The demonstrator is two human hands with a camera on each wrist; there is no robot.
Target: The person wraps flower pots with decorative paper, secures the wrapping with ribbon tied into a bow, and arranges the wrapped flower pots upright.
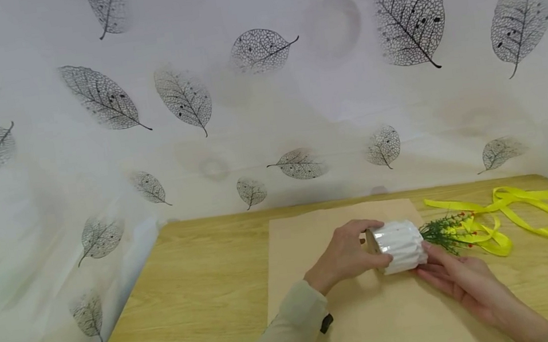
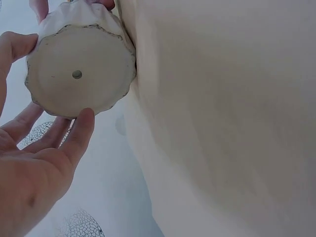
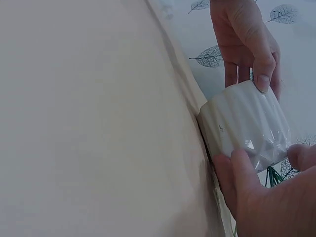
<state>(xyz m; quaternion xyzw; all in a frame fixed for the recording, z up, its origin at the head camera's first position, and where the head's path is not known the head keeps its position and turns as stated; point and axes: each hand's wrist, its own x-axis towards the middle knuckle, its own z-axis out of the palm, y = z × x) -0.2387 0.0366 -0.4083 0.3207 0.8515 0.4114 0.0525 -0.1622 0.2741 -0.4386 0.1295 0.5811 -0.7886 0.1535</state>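
White fluted flowerpot (image 1: pixel 399 247) with a small plant (image 1: pixel 439 234), turned on its side.
The glossy pot lies over brown paper (image 1: pixel 303 236) at four o'clock in the head view, its pale, scalloped base (image 2: pixel 94 54) with one central hole (image 2: pixel 77 74) facing nine o'clock; the plant's fine green foliage, dotted with red, points to three o'clock.

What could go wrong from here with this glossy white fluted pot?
The glossy white fluted pot is tipped sideways between the left hand and right hand, so it might slip if either grip loosens. Its green sprigs with red berries overlap the flat yellow ribbon in the head view and could snag there. The brown paper sheet below might crease if the pot drags.
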